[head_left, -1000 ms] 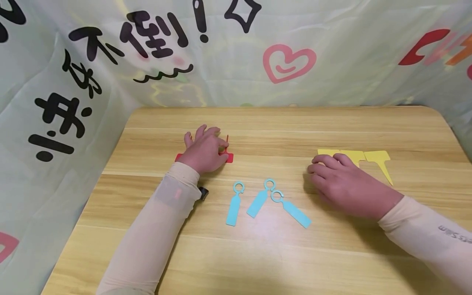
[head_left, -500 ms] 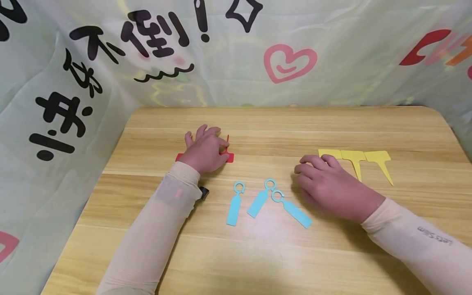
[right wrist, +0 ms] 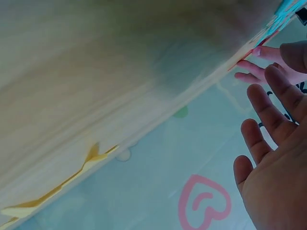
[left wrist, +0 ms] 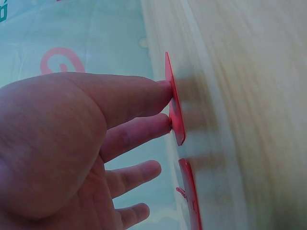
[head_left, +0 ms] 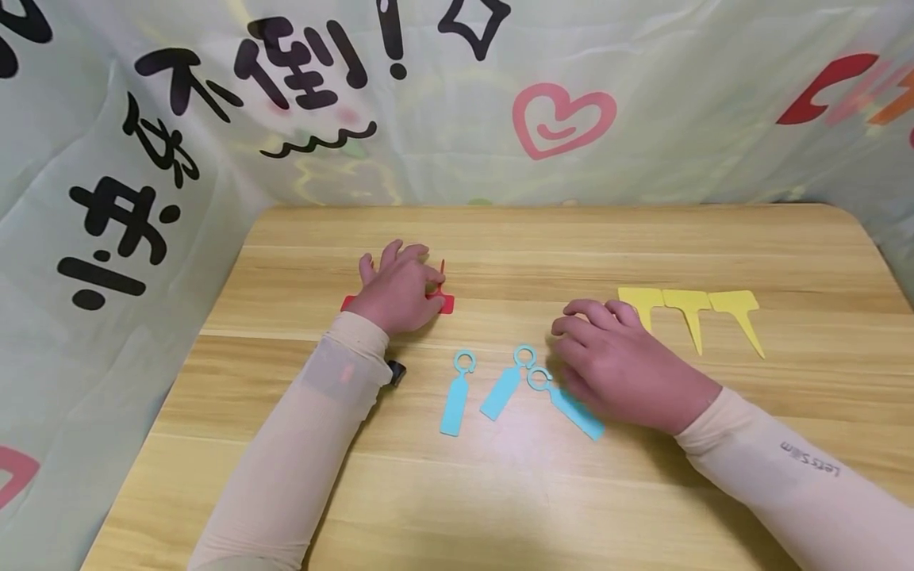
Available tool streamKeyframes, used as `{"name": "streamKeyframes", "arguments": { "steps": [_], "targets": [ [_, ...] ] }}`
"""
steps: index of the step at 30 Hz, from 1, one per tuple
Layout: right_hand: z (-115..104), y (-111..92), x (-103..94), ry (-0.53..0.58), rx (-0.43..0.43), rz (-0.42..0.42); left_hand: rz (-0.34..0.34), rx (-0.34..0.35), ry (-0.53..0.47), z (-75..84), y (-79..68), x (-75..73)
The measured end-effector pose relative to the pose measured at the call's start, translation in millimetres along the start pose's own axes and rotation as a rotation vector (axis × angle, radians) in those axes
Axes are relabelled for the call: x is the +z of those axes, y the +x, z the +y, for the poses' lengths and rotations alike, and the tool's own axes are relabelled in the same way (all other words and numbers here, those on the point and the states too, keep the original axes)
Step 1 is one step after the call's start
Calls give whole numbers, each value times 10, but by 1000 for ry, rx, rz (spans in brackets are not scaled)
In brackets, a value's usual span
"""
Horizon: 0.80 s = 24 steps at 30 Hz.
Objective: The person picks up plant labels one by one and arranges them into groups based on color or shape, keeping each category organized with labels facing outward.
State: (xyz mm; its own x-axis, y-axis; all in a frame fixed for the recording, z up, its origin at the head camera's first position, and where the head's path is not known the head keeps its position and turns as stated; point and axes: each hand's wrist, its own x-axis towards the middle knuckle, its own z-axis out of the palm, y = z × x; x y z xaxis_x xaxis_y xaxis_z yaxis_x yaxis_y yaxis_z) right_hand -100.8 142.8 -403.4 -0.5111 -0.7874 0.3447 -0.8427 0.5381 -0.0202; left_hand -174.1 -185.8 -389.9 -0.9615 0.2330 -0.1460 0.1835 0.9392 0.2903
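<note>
My left hand is over the red T-shaped plant labels at the left of the table. In the left wrist view its thumb and index fingertips touch one red label, and the other fingers stay spread and apart. A second red piece lies beside it; the hand hides most of the group in the head view. Above the table, my right hand holds nothing, fingers loosely bent. It partly covers the rightmost of three light blue ring tags. The other blue tags lie to its left.
Three yellow T-shaped plant labels lie in a row on the wooden table, behind and right of my right hand. A printed cloth hangs along the table's back and left sides.
My right hand has moved left, away from the yellow labels and over the rightmost blue tag, uncovering the yellow row. The left hand has stayed in place on the red label.
</note>
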Motion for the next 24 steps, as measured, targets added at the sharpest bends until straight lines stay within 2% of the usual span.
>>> {"name": "streamKeyframes", "arguments": {
  "steps": [12,24],
  "targets": [
    [-129,133,0,-4,-16,-53,9,5,2,0,1,-2],
    [-196,272,-9,-63,-57,-101,9,13,-1,-19,6,1]
  ]
}}
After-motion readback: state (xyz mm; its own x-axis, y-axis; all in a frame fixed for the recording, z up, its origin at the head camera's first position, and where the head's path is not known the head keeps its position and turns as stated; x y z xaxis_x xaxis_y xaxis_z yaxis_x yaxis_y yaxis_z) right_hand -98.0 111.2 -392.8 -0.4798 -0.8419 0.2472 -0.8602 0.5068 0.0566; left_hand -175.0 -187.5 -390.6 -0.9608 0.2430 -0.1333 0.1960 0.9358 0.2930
